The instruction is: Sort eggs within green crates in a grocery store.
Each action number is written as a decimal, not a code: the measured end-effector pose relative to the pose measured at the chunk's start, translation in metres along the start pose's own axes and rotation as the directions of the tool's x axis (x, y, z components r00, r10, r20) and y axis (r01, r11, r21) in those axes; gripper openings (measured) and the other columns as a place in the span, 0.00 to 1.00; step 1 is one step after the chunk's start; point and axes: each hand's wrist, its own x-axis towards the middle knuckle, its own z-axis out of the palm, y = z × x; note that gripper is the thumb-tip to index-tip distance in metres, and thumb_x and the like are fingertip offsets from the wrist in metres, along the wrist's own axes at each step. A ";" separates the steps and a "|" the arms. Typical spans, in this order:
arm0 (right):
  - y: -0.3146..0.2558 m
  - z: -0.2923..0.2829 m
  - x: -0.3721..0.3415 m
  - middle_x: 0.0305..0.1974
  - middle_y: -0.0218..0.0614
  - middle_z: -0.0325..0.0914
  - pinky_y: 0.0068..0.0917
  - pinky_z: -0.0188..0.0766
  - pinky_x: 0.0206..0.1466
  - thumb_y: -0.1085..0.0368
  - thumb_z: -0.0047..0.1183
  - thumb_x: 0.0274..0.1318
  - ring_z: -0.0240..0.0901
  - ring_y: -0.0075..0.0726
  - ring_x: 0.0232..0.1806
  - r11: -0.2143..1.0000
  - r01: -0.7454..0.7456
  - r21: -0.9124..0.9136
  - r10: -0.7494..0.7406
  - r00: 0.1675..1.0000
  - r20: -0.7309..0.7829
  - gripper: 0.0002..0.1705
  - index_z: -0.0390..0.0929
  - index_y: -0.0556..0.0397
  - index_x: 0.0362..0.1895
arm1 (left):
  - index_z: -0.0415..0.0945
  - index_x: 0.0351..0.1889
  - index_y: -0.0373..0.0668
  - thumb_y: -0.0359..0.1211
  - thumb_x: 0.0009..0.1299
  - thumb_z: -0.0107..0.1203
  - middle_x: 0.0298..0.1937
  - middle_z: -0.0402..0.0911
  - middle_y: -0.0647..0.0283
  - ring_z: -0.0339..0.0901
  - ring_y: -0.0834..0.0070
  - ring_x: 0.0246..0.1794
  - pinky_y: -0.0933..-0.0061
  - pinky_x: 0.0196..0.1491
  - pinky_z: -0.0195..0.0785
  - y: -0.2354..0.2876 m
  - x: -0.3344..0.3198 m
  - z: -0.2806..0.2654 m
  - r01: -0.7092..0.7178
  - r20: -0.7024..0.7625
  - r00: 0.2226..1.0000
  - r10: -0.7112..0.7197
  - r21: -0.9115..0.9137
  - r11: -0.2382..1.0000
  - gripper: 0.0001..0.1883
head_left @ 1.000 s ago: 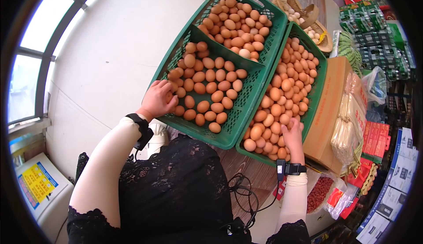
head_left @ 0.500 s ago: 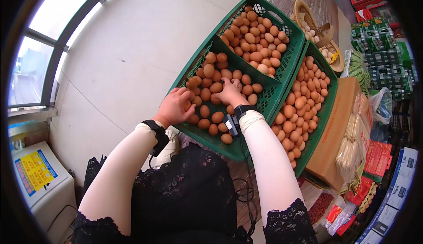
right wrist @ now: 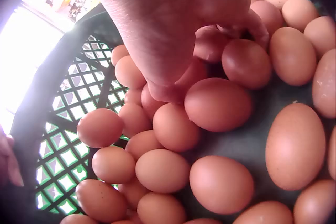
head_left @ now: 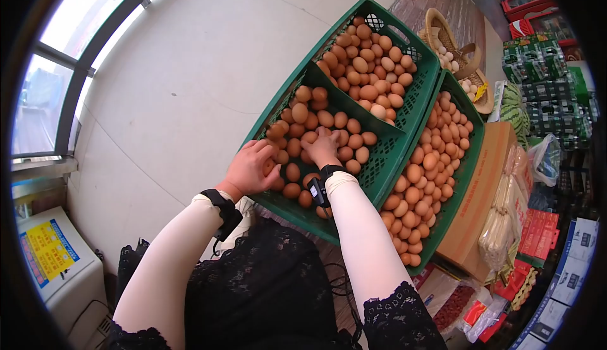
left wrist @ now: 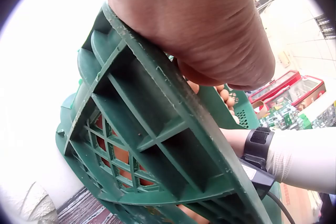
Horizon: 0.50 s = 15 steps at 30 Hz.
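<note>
The left hand (head_left: 251, 166) is at the near-left rim of a green crate (head_left: 373, 189), fingers and thumb curled round a brown egg (head_left: 270, 165). In the left wrist view, that hand (left wrist: 194, 19) lies over the crate's rim (left wrist: 173, 95), its fingertips hidden. The right hand (head_left: 324, 148) reaches into the crate's nearer compartment, among brown eggs. In the right wrist view, the thumb and bent fingers of this hand (right wrist: 178, 19) straddle a brown egg (right wrist: 210, 44), partly covered by the hand. Other eggs (right wrist: 219, 104) lie loosely around it.
A divider (head_left: 354, 100) separates the far compartment of eggs. At the right stands a second green crate (head_left: 471, 154) full of eggs, then a cardboard box (head_left: 477, 198) with bagged goods. Wicker baskets (head_left: 436, 24) are behind. A white cabinet (head_left: 66, 261) stands at the left.
The right hand has left the eggs of the right crate and moved left into the nearer compartment of the left crate. The left hand keeps its place at the rim. The head view has shifted.
</note>
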 end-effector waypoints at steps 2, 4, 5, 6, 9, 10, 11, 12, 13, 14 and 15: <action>0.009 0.018 0.005 0.65 0.50 0.45 0.57 0.67 0.59 0.47 0.61 0.49 0.57 0.70 0.61 0.999 0.040 0.018 -0.039 0.996 -0.076 0.36 0.64 0.43 0.61 | 0.72 0.34 0.42 0.35 0.55 0.59 0.37 0.74 0.58 0.73 0.55 0.39 0.60 0.46 0.69 0.000 0.000 -0.002 0.012 0.040 0.999 -0.013 0.018 1.000 0.12; 0.011 0.029 0.004 0.65 0.52 0.45 0.55 0.67 0.59 0.48 0.61 0.48 0.57 0.72 0.60 0.996 0.082 0.034 -0.076 0.985 -0.157 0.35 0.66 0.45 0.59 | 0.72 0.34 0.42 0.35 0.55 0.59 0.36 0.74 0.58 0.72 0.55 0.38 0.60 0.46 0.68 0.001 0.001 -0.001 0.005 0.025 1.000 -0.005 0.005 1.000 0.11; 0.012 0.035 0.003 0.64 0.52 0.45 0.54 0.67 0.59 0.48 0.61 0.48 0.57 0.74 0.58 0.989 0.091 0.114 -0.066 0.977 -0.202 0.34 0.66 0.46 0.58 | 0.72 0.34 0.42 0.35 0.55 0.59 0.36 0.74 0.58 0.72 0.55 0.38 0.60 0.46 0.68 0.001 0.001 0.000 0.001 0.028 1.000 -0.001 0.004 1.000 0.11; 0.011 0.037 0.001 0.64 0.53 0.45 0.52 0.67 0.59 0.48 0.62 0.48 0.57 0.76 0.57 0.976 0.104 0.192 -0.054 0.968 -0.247 0.34 0.67 0.47 0.56 | 0.72 0.33 0.42 0.35 0.55 0.59 0.36 0.74 0.58 0.72 0.55 0.38 0.60 0.46 0.68 0.001 0.001 0.001 -0.003 0.015 1.000 0.003 0.004 1.000 0.11; 0.011 0.039 -0.002 0.62 0.54 0.51 0.50 0.68 0.58 0.48 0.63 0.46 0.58 0.70 0.57 0.974 0.120 0.192 -0.053 0.945 -0.323 0.32 0.70 0.47 0.53 | 0.71 0.32 0.42 0.35 0.55 0.59 0.35 0.73 0.58 0.72 0.55 0.38 0.60 0.45 0.68 0.001 0.000 0.000 -0.004 0.008 1.000 0.004 0.004 1.000 0.11; 0.009 0.036 0.000 0.62 0.54 0.51 0.50 0.68 0.58 0.48 0.63 0.46 0.58 0.70 0.57 0.974 0.118 0.193 -0.050 0.944 -0.327 0.32 0.70 0.47 0.53 | 0.71 0.32 0.42 0.35 0.55 0.59 0.34 0.73 0.58 0.72 0.54 0.37 0.59 0.44 0.68 0.002 0.001 0.000 0.001 0.006 1.000 -0.001 0.005 1.000 0.11; 0.010 0.031 0.004 0.59 0.54 0.56 0.47 0.68 0.58 0.48 0.64 0.44 0.60 0.66 0.56 0.973 0.182 0.143 -0.136 0.949 -0.283 0.31 0.71 0.48 0.50 | 0.71 0.32 0.42 0.35 0.55 0.59 0.34 0.73 0.58 0.72 0.54 0.37 0.59 0.44 0.68 0.002 0.002 0.000 -0.008 0.009 1.000 0.008 -0.002 1.000 0.11; 0.015 0.023 0.004 0.56 0.54 0.62 0.45 0.68 0.57 0.48 0.65 0.42 0.62 0.63 0.55 0.968 0.233 0.095 -0.206 0.950 -0.235 0.30 0.73 0.48 0.48 | 0.71 0.31 0.42 0.35 0.55 0.59 0.33 0.73 0.58 0.72 0.54 0.37 0.59 0.44 0.68 0.002 0.001 0.000 -0.004 -0.006 1.000 0.004 0.015 1.000 0.11; 0.009 0.010 -0.008 0.50 0.52 0.69 0.41 0.68 0.57 0.49 0.67 0.39 0.66 0.58 0.52 0.968 0.165 0.187 -0.117 0.963 -0.241 0.28 0.75 0.50 0.43 | 0.71 0.31 0.42 0.35 0.55 0.59 0.33 0.72 0.58 0.72 0.54 0.37 0.59 0.43 0.68 0.003 0.001 0.002 -0.004 -0.017 1.000 0.005 0.026 1.000 0.11; 0.005 0.003 -0.013 0.49 0.52 0.69 0.41 0.68 0.57 0.48 0.67 0.39 0.67 0.57 0.50 0.959 0.192 0.210 -0.134 0.956 -0.262 0.29 0.75 0.50 0.43 | 0.71 0.30 0.42 0.35 0.55 0.60 0.32 0.72 0.58 0.71 0.54 0.36 0.59 0.42 0.68 0.001 0.002 0.002 -0.032 -0.016 0.999 0.032 0.021 0.999 0.11; 0.006 -0.010 -0.020 0.48 0.52 0.69 0.40 0.68 0.57 0.48 0.68 0.39 0.68 0.56 0.49 0.948 0.220 0.230 -0.150 0.947 -0.285 0.29 0.76 0.51 0.43 | 0.71 0.30 0.42 0.35 0.56 0.59 0.32 0.72 0.58 0.71 0.54 0.36 0.59 0.43 0.68 -0.001 0.001 0.005 -0.020 0.001 1.000 0.020 0.029 0.999 0.11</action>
